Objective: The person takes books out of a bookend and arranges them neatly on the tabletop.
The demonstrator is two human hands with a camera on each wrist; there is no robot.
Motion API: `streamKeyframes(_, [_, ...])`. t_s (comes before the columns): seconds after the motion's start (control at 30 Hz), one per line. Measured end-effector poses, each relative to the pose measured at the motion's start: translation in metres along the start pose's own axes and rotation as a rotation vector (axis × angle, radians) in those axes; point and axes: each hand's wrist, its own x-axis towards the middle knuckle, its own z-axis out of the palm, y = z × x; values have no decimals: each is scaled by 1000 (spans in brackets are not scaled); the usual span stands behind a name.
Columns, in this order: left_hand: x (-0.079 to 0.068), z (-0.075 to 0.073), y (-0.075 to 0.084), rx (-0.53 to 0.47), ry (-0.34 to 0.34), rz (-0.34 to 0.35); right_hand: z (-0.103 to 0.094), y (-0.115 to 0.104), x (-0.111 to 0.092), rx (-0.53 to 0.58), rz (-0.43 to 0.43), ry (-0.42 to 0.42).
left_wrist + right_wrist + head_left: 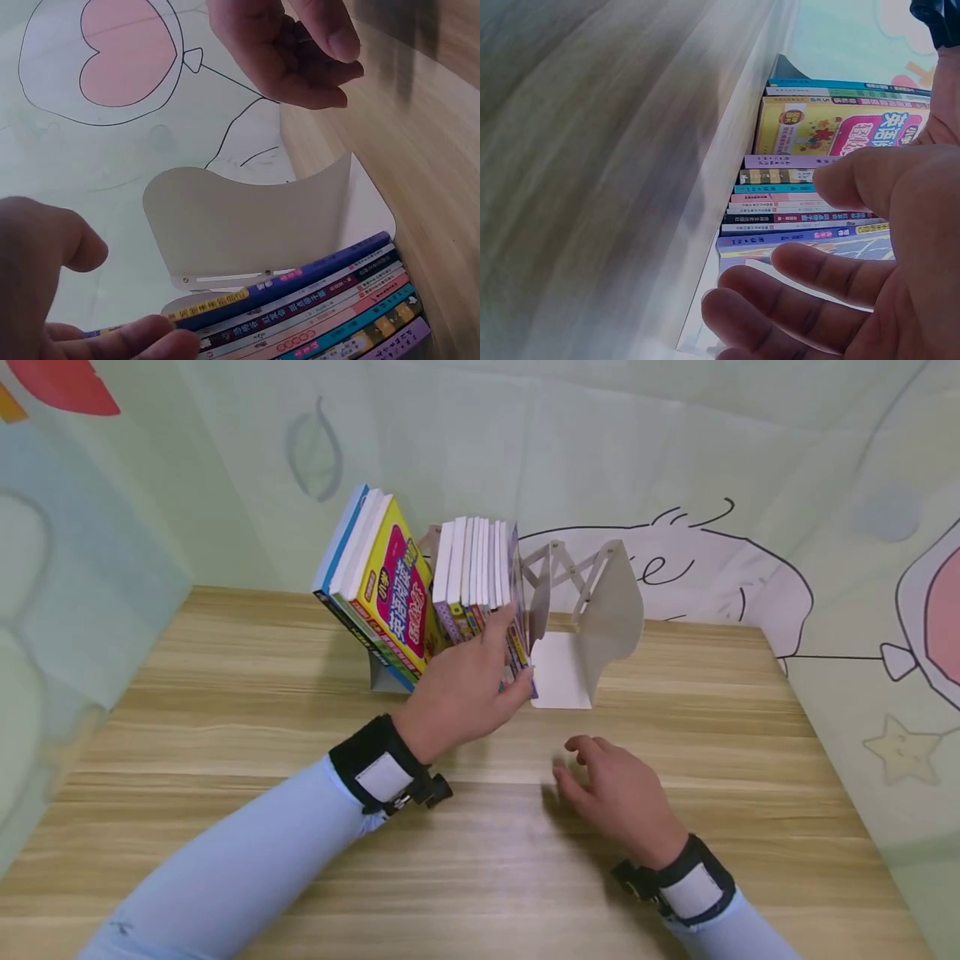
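A row of thin books stands in an expandable bookshelf rack, spines toward me. My left hand is at the front of these books, its index finger stretched along them and its thumb at the right end. In the left wrist view, the fingertips overlap the blue spine of the end book. Left of the row, larger books lean over, the outermost a yellow book. My right hand hovers over the table with loosely bent fingers, holding nothing.
The wooden table meets a wall covering printed with cartoon drawings just behind the rack. A middle divider and folding metal arms stand right of the books. Both wrists wear black straps.
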Motion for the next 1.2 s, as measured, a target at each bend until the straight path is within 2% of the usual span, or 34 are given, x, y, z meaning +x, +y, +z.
streamKeyframes(0.07, [-1, 0, 1, -28, 9, -3, 1, 0, 0, 1, -4, 0])
streamKeyframes(0.23, [-1, 3, 2, 18, 43, 16, 2, 1, -1, 0, -14, 3])
streamKeyframes(0.47, [2, 8, -2, 122, -2, 34, 2, 2, -1, 2, -11, 3])
streamKeyframes(0.73, [2, 2, 1, 206, 91, 61, 3, 3, -3, -8, -17, 16])
streamKeyframes(0.97, [-1, 2, 2, 169, 96, 62, 5, 3, -3, 3, -27, 30])
streamKeyframes(1.07, [-5, 2, 2, 147, 141, 93, 6, 3, -3, 2, -29, 32])
streamKeyframes(1.2, [-9, 0, 2, 107, 250, 143, 5, 2, -4, -5, -25, 20])
